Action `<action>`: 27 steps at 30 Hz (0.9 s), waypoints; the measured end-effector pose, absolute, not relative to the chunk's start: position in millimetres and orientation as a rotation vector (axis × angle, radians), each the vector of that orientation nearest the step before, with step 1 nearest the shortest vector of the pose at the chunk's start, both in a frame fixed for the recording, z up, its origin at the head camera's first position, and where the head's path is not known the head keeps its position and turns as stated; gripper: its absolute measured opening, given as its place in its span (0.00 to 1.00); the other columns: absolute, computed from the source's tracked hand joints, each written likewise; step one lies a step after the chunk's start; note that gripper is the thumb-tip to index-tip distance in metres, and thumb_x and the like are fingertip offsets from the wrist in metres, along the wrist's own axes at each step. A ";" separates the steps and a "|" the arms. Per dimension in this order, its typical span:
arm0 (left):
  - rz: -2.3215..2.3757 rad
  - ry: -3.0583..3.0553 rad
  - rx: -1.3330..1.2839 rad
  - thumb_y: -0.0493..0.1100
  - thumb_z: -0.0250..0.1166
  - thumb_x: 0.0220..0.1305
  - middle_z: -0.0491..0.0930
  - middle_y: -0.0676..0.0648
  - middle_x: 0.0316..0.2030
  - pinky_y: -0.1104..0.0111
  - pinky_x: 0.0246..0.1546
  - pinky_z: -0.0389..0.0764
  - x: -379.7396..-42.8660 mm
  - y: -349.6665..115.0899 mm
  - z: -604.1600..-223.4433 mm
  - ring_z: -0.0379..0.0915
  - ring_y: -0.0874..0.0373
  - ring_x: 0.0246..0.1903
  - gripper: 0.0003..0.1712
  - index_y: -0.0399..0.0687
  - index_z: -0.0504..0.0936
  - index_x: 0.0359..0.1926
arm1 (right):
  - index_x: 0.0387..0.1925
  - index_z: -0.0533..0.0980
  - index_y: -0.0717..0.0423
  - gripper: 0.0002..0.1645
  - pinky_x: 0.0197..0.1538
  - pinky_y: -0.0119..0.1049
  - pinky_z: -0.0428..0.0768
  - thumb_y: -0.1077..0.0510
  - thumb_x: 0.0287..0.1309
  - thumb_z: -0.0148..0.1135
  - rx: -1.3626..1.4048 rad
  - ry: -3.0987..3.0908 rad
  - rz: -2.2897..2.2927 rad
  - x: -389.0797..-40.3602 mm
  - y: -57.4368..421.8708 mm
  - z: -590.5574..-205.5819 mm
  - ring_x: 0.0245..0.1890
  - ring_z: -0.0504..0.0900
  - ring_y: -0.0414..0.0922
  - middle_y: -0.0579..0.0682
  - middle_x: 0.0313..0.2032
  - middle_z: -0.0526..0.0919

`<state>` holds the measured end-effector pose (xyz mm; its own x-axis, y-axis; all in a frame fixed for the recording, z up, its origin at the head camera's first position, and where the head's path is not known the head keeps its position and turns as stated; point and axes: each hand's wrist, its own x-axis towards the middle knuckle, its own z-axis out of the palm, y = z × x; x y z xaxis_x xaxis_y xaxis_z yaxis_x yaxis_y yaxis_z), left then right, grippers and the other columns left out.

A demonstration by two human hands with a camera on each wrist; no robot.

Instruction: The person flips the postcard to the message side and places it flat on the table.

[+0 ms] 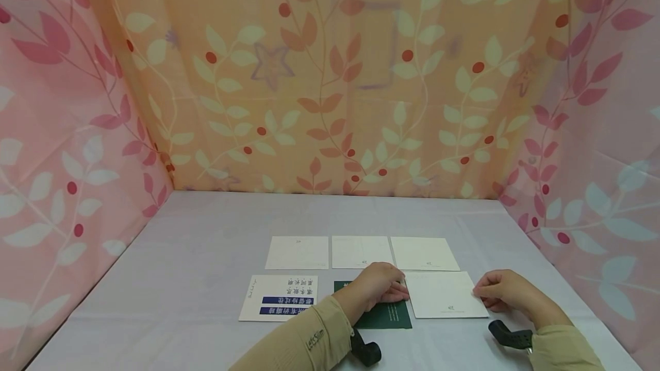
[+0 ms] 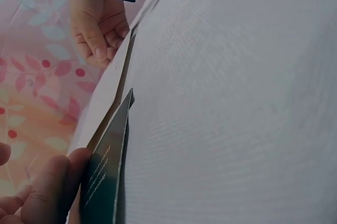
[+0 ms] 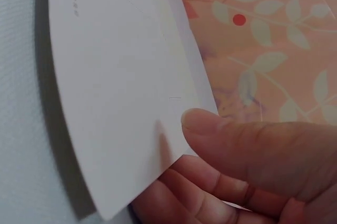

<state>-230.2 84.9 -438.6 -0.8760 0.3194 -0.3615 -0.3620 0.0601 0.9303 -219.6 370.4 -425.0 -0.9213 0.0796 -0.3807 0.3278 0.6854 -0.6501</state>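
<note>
In the head view, a plain white card [image 1: 448, 296] lies at the right end of the front row. My right hand [image 1: 507, 296] pinches its right edge; the right wrist view shows the thumb [image 3: 202, 124] over the white card [image 3: 121, 103] and the fingers beneath. My left hand [image 1: 378, 288] is at the card's left edge, above a dark green card [image 1: 387, 316] that it partly covers. In the left wrist view, its fingertips [image 2: 79, 161] touch near where the green card [image 2: 108, 176] and the white card [image 2: 108, 84] meet.
Three pale cards form a back row: left card [image 1: 297, 253], middle card [image 1: 360, 251] and right card [image 1: 425, 253]. A white card with blue bands [image 1: 252, 305] lies front left. White cloth covers the table [image 1: 170, 279]; patterned curtains [image 1: 319, 73] stand behind and at both sides.
</note>
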 end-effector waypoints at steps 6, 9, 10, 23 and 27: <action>1.877 1.856 -0.031 0.40 0.58 0.60 0.81 0.40 0.27 0.68 0.30 0.81 -229.6 83.7 -438.5 0.82 0.50 0.28 0.08 0.40 0.76 0.38 | 0.29 0.77 0.60 0.09 0.29 0.35 0.78 0.57 0.51 0.65 0.313 2.578 -1.086 -220.1 370.5 -426.1 0.24 0.74 0.44 0.49 0.22 0.76; 1.882 1.850 -0.029 0.40 0.58 0.60 0.81 0.40 0.27 0.68 0.29 0.81 -229.7 82.9 -438.8 0.82 0.50 0.28 0.07 0.41 0.76 0.37 | 0.29 0.77 0.61 0.08 0.29 0.35 0.78 0.58 0.52 0.64 0.313 2.578 -1.088 -220.1 370.3 -426.2 0.24 0.74 0.44 0.49 0.22 0.76; 1.883 1.851 -0.029 0.40 0.58 0.60 0.81 0.40 0.27 0.69 0.29 0.81 -229.9 82.9 -439.2 0.82 0.51 0.27 0.06 0.41 0.75 0.37 | 0.29 0.77 0.61 0.08 0.29 0.35 0.78 0.59 0.52 0.64 0.320 2.577 -1.090 -220.3 370.1 -426.4 0.24 0.74 0.44 0.49 0.22 0.76; 1.889 1.825 -0.036 0.40 0.60 0.60 0.81 0.40 0.27 0.69 0.28 0.81 -229.9 79.5 -436.4 0.82 0.51 0.27 0.09 0.38 0.77 0.38 | 0.30 0.77 0.61 0.08 0.30 0.35 0.78 0.59 0.52 0.64 0.322 2.583 -1.091 -220.5 368.8 -424.4 0.25 0.74 0.44 0.49 0.23 0.77; 1.893 1.824 -0.024 0.41 0.60 0.60 0.82 0.40 0.27 0.69 0.28 0.81 -231.2 77.3 -435.9 0.82 0.50 0.28 0.09 0.39 0.77 0.38 | 0.31 0.77 0.62 0.09 0.30 0.35 0.78 0.58 0.53 0.64 0.308 2.588 -1.097 -222.1 368.3 -422.9 0.25 0.74 0.44 0.49 0.23 0.77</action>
<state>-231.2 77.3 -435.9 -0.8710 0.3417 -0.3529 -0.3653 0.0298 0.9304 -222.1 368.3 -422.9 -0.9279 0.0746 -0.3652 0.3144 0.6830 -0.6593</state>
